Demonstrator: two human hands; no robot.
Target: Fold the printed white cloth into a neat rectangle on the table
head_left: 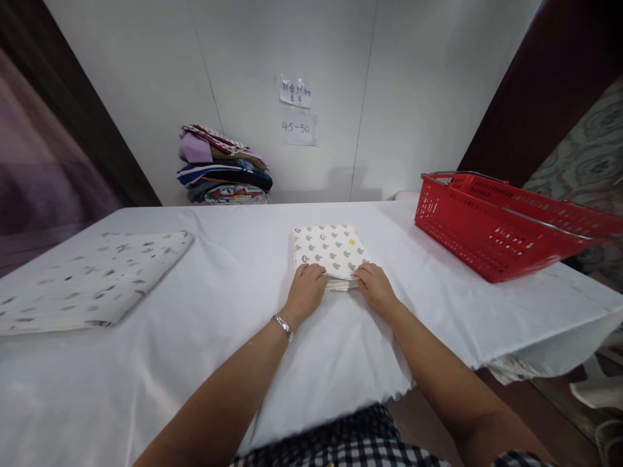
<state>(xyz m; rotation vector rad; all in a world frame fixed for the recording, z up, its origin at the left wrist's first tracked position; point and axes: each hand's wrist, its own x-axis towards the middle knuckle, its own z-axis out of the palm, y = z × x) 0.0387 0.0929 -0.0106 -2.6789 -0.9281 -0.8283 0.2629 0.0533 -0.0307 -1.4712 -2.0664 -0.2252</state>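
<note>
A folded white cloth (331,250) printed with small grey mouse-head shapes lies in the middle of the table, its layers showing along the near edge. My left hand (307,288) grips the near left corner, fingers on top and thumb hidden. At the near right corner, my right hand (374,285) holds the cloth the same way. The top layer is slightly lifted between the two hands. A silver bracelet (283,327) circles my left wrist.
White fabric covers the table (233,279). A larger folded cloth (97,275) with dark specks lies at the left. A red shopping basket (491,233) stands at the right edge. Behind the table is a stack of folded fabrics (224,168), below and left of paper signs (296,126) on the wall.
</note>
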